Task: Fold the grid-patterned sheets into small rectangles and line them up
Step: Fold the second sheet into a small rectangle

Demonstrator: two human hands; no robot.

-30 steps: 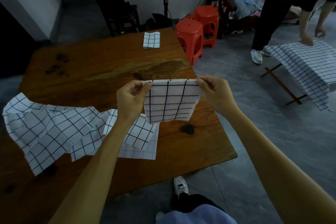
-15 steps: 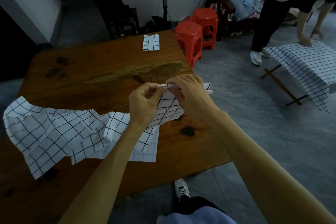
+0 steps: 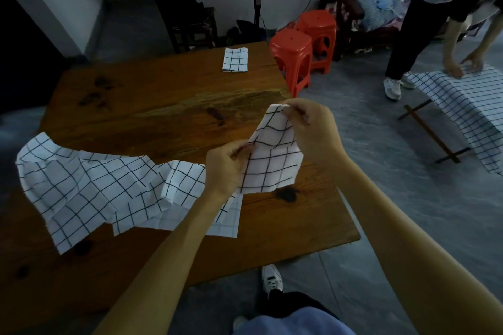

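Both of my forearms reach in from the near edge and meet over the right half of the table point(image 3: 152, 106). My left hand point(image 3: 226, 168) sits lower and nearer, thumb and fingers curled in a pinch on the left edge of the folded sheet point(image 3: 269, 160). My right hand point(image 3: 313, 133) is higher and farther, knuckles toward me, fingertips pinching the sheet's top corner. The sheet hangs in the air between the two hands, above the table's right side and clear of the wood; its long axis runs tilted from the near left up to the far right, with the pinched corner pointing away from me and the loose lower edge drooping toward a dark knot point(image 3: 285, 194) in the wood. To the left, a heap of unfolded sheets point(image 3: 89, 190) lies crumpled on the table, reaching under my left wrist. One finished rectangle point(image 3: 235, 59) lies flat at the table's far edge. Two red stools point(image 3: 294, 54) stand just beyond the right far corner, and another person point(image 3: 435, 8) bends over a gridded cloth point(image 3: 468, 106) on the floor at right.
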